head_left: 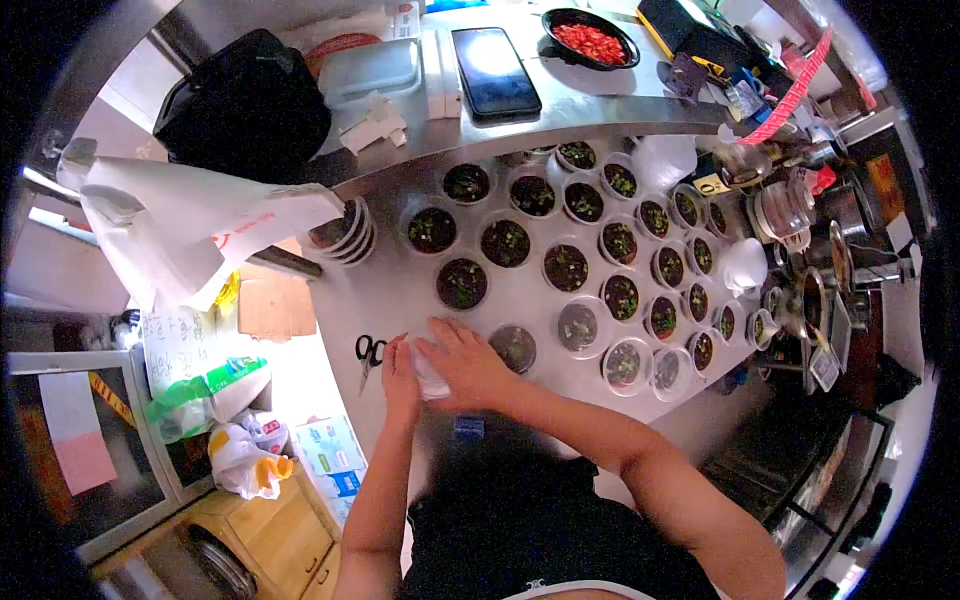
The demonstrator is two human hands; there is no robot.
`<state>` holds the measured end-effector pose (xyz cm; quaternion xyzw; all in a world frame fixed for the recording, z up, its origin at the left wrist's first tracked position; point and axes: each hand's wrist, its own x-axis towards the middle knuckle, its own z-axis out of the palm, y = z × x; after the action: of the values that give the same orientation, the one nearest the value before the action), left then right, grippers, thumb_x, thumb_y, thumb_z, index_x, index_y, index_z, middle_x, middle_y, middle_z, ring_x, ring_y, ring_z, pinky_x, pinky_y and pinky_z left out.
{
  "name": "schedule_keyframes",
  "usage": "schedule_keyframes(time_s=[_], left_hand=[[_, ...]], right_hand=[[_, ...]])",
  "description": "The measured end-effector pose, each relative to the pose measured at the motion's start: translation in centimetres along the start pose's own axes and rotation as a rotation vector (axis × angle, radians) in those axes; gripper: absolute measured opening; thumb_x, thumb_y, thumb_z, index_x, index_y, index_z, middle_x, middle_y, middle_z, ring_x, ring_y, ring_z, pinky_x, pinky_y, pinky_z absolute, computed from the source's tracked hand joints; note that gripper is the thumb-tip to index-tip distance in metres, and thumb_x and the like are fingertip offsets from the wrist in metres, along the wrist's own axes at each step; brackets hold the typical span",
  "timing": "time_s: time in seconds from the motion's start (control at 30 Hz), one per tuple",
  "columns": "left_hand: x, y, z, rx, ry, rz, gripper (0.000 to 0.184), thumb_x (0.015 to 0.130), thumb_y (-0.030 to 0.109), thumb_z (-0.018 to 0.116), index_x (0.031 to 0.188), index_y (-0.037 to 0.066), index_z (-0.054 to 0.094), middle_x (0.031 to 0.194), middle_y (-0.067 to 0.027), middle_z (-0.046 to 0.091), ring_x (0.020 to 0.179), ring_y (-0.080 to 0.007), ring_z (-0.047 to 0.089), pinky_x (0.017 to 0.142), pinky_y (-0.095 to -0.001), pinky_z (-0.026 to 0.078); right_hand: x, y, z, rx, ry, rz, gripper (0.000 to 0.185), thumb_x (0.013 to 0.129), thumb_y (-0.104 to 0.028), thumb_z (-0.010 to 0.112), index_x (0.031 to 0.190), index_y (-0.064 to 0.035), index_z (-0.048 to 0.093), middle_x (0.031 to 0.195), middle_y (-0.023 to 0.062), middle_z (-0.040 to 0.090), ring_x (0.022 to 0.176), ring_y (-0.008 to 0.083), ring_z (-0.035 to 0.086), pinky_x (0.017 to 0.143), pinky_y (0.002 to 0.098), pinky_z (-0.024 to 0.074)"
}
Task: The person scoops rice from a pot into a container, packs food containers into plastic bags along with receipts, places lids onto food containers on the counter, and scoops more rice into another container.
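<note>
My left hand [402,388] and my right hand [466,366] close in from both sides on a whitish, translucent plastic piece [430,380] at the near left of the table. The fingers hide much of it, and its exact kind does not show. Black-handled scissors [369,350] lie just left of my left hand. Right of my right hand stands a lidded clear cup [513,349] with dark contents. Several clear cups [462,284] with a dark filling and green bits on top stand in loose rows behind and to the right.
Stacked clear containers [350,238] stand at the table's left edge. A shelf above holds a phone [496,72], a black bowl of chopped red pieces [592,42] and a black bag [245,105]. Pots and jars [785,215] crowd the right side. A small blue box [469,429] lies near my body.
</note>
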<state>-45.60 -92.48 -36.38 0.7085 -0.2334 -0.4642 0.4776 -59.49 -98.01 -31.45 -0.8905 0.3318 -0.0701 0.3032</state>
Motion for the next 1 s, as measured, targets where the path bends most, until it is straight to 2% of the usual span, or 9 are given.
schedule_keyframes(time_s=[0.17, 0.37, 0.47, 0.57, 0.67, 0.77, 0.87, 0.97, 1.0], left_hand=[[1.0, 0.4, -2.9, -0.244, -0.081, -0.121, 0.060, 0.096, 0.049, 0.023, 0.118, 0.002, 0.053, 0.112, -0.0117, 0.058, 0.103, -0.0225, 0.054, 0.092, -0.0339, 0.041], [1.4, -0.4, -3.3, -0.377, -0.059, -0.108, 0.071, 0.092, 0.061, 0.022, 0.115, 0.002, 0.054, 0.109, -0.0111, 0.059, 0.100, -0.0220, 0.055, 0.089, -0.0335, 0.042], [1.4, -0.5, -2.5, -0.370, -0.051, -0.151, 0.076, 0.090, 0.065, 0.016, 0.117, 0.005, 0.054, 0.113, -0.0106, 0.057, 0.107, -0.0245, 0.051, 0.095, -0.0353, 0.037], [1.0, 1.5, -2.1, -0.316, -0.098, -0.192, 0.076, 0.089, 0.066, 0.017, 0.117, 0.005, 0.054, 0.112, -0.0098, 0.058, 0.104, -0.0234, 0.052, 0.094, -0.0343, 0.038], [1.0, 1.7, -1.3, -0.358, -0.043, -0.139, 0.076, 0.091, 0.064, 0.019, 0.110, 0.001, 0.055, 0.101, -0.0087, 0.060, 0.094, -0.0188, 0.055, 0.087, -0.0318, 0.042], [2.2, 0.1, -2.2, -0.312, -0.078, -0.058, 0.056, 0.095, 0.049, 0.033, 0.112, 0.001, 0.055, 0.105, -0.0085, 0.059, 0.096, -0.0178, 0.055, 0.087, -0.0302, 0.042], [0.9, 3.2, -2.5, -0.106, -0.166, 0.076, 0.031, 0.094, 0.024, 0.046, 0.114, 0.002, 0.055, 0.107, -0.0083, 0.059, 0.098, -0.0169, 0.055, 0.087, -0.0279, 0.042], [2.3, 3.4, -3.4, -0.121, -0.245, 0.048, 0.030, 0.085, 0.003, 0.050, 0.115, 0.003, 0.055, 0.107, -0.0079, 0.059, 0.100, -0.0162, 0.054, 0.087, -0.0264, 0.042], [3.1, 2.7, -3.8, -0.104, -0.308, 0.050, 0.032, 0.083, 0.003, 0.050, 0.115, 0.003, 0.056, 0.106, -0.0074, 0.059, 0.097, -0.0156, 0.055, 0.085, -0.0262, 0.043]], right_hand=[[1.6, -1.1, 0.9, 0.117, -0.068, 0.030, 0.089, 0.063, -0.054, 0.071, 0.132, -0.0091, 0.040, 0.139, 0.0269, 0.025, 0.126, 0.0462, 0.028, 0.105, 0.0506, 0.0249], [3.2, 0.0, 3.7, 0.299, -0.060, 0.053, 0.083, 0.065, -0.046, 0.073, 0.132, -0.0102, 0.040, 0.140, 0.0254, 0.026, 0.130, 0.0409, 0.026, 0.107, 0.0456, 0.0231], [1.9, -0.3, 1.8, 0.297, -0.023, 0.063, 0.083, 0.065, -0.039, 0.075, 0.133, -0.0085, 0.039, 0.139, 0.0244, 0.028, 0.131, 0.0390, 0.026, 0.108, 0.0453, 0.0219], [1.7, -0.9, -1.0, 0.326, -0.080, 0.044, 0.082, 0.066, -0.035, 0.074, 0.133, -0.0053, 0.037, 0.139, 0.0239, 0.030, 0.131, 0.0401, 0.025, 0.108, 0.0443, 0.0211], [1.7, -0.2, -1.0, 0.373, -0.086, 0.075, 0.082, 0.067, -0.033, 0.075, 0.132, -0.0028, 0.037, 0.139, 0.0220, 0.030, 0.131, 0.0376, 0.026, 0.109, 0.0425, 0.0216], [1.9, 1.7, 0.9, 0.565, 0.001, 0.094, 0.083, 0.065, -0.031, 0.075, 0.133, -0.0042, 0.036, 0.139, 0.0193, 0.031, 0.131, 0.0340, 0.027, 0.109, 0.0406, 0.0217], [1.7, 3.0, 1.6, 1.193, 0.139, 0.260, 0.086, 0.062, -0.028, 0.076, 0.134, -0.0053, 0.035, 0.138, 0.0174, 0.033, 0.131, 0.0314, 0.028, 0.109, 0.0384, 0.0217], [3.0, 6.0, -2.3, 0.759, 0.319, 0.191, 0.089, 0.060, -0.032, 0.077, 0.134, -0.0079, 0.035, 0.138, 0.0175, 0.032, 0.130, 0.0337, 0.028, 0.109, 0.0436, 0.0195], [3.4, 6.8, -2.9, 0.432, 0.285, 0.171, 0.089, 0.060, -0.035, 0.077, 0.134, -0.0089, 0.036, 0.138, 0.0176, 0.031, 0.130, 0.0344, 0.028, 0.109, 0.0462, 0.0184]])
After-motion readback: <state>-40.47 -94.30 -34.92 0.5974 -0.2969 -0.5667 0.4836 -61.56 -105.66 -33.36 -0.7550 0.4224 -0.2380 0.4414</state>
